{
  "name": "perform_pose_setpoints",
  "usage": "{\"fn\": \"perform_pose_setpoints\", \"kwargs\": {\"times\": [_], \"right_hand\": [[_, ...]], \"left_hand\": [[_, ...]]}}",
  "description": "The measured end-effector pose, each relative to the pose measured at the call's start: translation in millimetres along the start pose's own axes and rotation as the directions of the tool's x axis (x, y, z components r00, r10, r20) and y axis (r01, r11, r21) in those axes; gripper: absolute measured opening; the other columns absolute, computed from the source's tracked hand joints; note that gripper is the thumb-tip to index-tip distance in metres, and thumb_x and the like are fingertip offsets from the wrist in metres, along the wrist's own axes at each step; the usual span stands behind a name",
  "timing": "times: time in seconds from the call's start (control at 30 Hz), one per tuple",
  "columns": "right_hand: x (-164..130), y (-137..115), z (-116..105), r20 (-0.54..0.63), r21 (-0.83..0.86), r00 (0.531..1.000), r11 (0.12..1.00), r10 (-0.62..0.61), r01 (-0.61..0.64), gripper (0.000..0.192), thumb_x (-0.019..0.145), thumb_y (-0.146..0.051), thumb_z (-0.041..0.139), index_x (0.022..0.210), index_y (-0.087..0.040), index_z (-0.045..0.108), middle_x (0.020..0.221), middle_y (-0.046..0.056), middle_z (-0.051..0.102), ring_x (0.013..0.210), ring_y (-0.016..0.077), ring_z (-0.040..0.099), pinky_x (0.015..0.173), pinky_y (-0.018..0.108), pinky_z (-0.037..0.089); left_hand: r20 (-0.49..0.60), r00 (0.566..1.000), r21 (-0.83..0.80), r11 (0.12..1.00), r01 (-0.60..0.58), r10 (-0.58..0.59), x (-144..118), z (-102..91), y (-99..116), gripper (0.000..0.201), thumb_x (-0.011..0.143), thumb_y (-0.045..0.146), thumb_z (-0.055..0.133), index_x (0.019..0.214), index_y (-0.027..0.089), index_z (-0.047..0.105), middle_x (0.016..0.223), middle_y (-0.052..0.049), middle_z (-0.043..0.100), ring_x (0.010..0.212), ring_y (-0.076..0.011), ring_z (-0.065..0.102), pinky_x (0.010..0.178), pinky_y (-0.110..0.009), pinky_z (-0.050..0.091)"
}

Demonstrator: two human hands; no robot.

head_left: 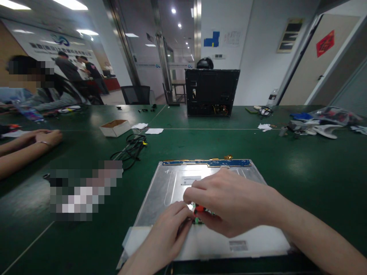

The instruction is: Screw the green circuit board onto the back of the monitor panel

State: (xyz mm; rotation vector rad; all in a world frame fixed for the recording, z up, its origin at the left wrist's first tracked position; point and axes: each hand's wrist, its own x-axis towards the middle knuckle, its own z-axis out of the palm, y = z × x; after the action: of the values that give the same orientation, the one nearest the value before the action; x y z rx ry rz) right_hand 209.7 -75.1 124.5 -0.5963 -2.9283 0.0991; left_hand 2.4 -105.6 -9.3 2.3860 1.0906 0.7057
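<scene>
A flat display panel [151,194] with a silvery metal back lies on the table in front of me. A blue circuit strip [229,163] runs along its far edge. Over the panel's middle, my right hand [229,198] is closed around a small red-and-black screwdriver [200,208], mostly hidden by the fingers. Beneath it, parts of a green circuit board [197,220] show. My left hand [173,225] has its thumb and fingertips closed at the board's left edge, close to the screwdriver. My fingers hide much of the board and the tool's tip.
Black cables [133,147] lie left of the panel, near an open white box [115,128]. A black monitor-like unit [212,91] stands across the green table [183,143]. Another person's hands [47,137] rest at the left. Assorted items [312,126] lie at the right.
</scene>
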Motion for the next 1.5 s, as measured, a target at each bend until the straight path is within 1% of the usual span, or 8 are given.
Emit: {"fn": "perform_pose_setpoints", "kwargs": {"times": [0.13,0.3,0.57,0.8,0.9,1.07,1.27,1.5], "right_hand": [[0.1,0.7,0.7,-0.011,-0.025,1.0,1.0,0.005,-0.005,0.009,0.089,-0.027,0.05,0.093,-0.019,0.051,0.08,0.001,0.063,0.062,0.0125,0.05,0.051,0.028,0.022],[0.6,4.1,1.6,0.005,-0.07,0.999,0.997,0.032,-0.031,0.022,0.094,-0.041,0.048,0.092,-0.02,0.054,0.069,0.0,0.063,0.059,0.0129,0.053,0.051,0.029,0.019],[0.2,1.2,0.2,0.017,-0.075,1.0,0.997,0.012,-0.011,0.015,0.095,-0.029,0.043,0.093,-0.019,0.054,0.071,0.001,0.064,0.06,0.0122,0.053,0.052,0.028,0.02],[-1.2,-1.7,-3.4,0.036,0.017,0.999,1.0,-0.021,0.02,0.013,0.085,-0.021,0.05,0.098,-0.018,0.05,0.085,0.002,0.064,0.063,0.0123,0.052,0.05,0.027,0.024],[-1.4,-1.3,-3.2,0.034,0.006,0.999,1.0,-0.017,0.016,0.011,0.087,-0.025,0.05,0.096,-0.019,0.05,0.083,0.002,0.065,0.063,0.0127,0.052,0.05,0.027,0.023],[-0.4,2.3,0.2,0.037,-0.043,0.999,0.999,0.006,-0.005,0.021,0.093,-0.041,0.049,0.095,-0.021,0.054,0.07,0.0,0.064,0.059,0.0135,0.054,0.05,0.029,0.02],[0.4,1.5,1.2,0.009,-0.084,1.0,0.996,0.004,-0.003,0.015,0.094,-0.031,0.044,0.092,-0.02,0.053,0.069,0.0,0.063,0.058,0.0128,0.053,0.05,0.029,0.019],[0.2,-1.3,-2.3,0.017,-0.019,1.0,1.0,0.0,0.0,0.01,0.085,-0.024,0.05,0.094,-0.018,0.051,0.08,0.001,0.064,0.059,0.012,0.05,0.049,0.027,0.022]], "left_hand": [[-0.015,1.0,0.006,1.0,0.003,-0.003,-0.4,-0.3,0.7,0.022,0.088,0.012,0.043,0.1,0.021,0.059,0.099,-0.007,0.062,0.093,-0.0228,0.059,0.079,-0.032,0.05],[-0.017,1.0,-0.003,1.0,-0.01,0.01,0.1,-0.2,1.7,0.023,0.09,0.014,0.043,0.104,0.021,0.059,0.1,-0.008,0.062,0.092,-0.0222,0.06,0.079,-0.032,0.05],[-0.016,1.0,-0.007,1.0,-0.002,0.002,-1.8,0.4,0.1,0.024,0.09,0.011,0.042,0.105,0.022,0.057,0.103,-0.007,0.062,0.096,-0.0221,0.059,0.081,-0.033,0.049],[-0.022,1.0,-0.01,1.0,0.0,-0.001,-1.1,-1.9,2.2,0.021,0.087,0.009,0.043,0.098,0.022,0.057,0.1,-0.005,0.063,0.094,-0.0215,0.06,0.079,-0.031,0.049],[-0.031,1.0,0.003,1.0,-0.004,0.004,0.0,-2.6,3.2,0.022,0.086,0.009,0.043,0.096,0.022,0.057,0.098,-0.005,0.064,0.092,-0.0217,0.061,0.077,-0.031,0.049],[-0.01,1.0,0.002,1.0,0.014,-0.014,0.1,-1.6,1.3,0.02,0.085,0.011,0.043,0.094,0.021,0.057,0.094,-0.006,0.063,0.089,-0.0226,0.061,0.074,-0.032,0.05],[-0.032,0.999,0.008,1.0,-0.008,0.008,-0.6,-0.1,-0.6,0.021,0.087,0.012,0.042,0.098,0.021,0.058,0.098,-0.007,0.063,0.092,-0.0228,0.06,0.078,-0.032,0.05],[-0.026,1.0,-0.003,1.0,0.012,-0.012,1.6,-4.1,4.9,0.019,0.086,0.012,0.045,0.094,0.021,0.059,0.095,-0.006,0.064,0.09,-0.0221,0.061,0.076,-0.031,0.051]]}}
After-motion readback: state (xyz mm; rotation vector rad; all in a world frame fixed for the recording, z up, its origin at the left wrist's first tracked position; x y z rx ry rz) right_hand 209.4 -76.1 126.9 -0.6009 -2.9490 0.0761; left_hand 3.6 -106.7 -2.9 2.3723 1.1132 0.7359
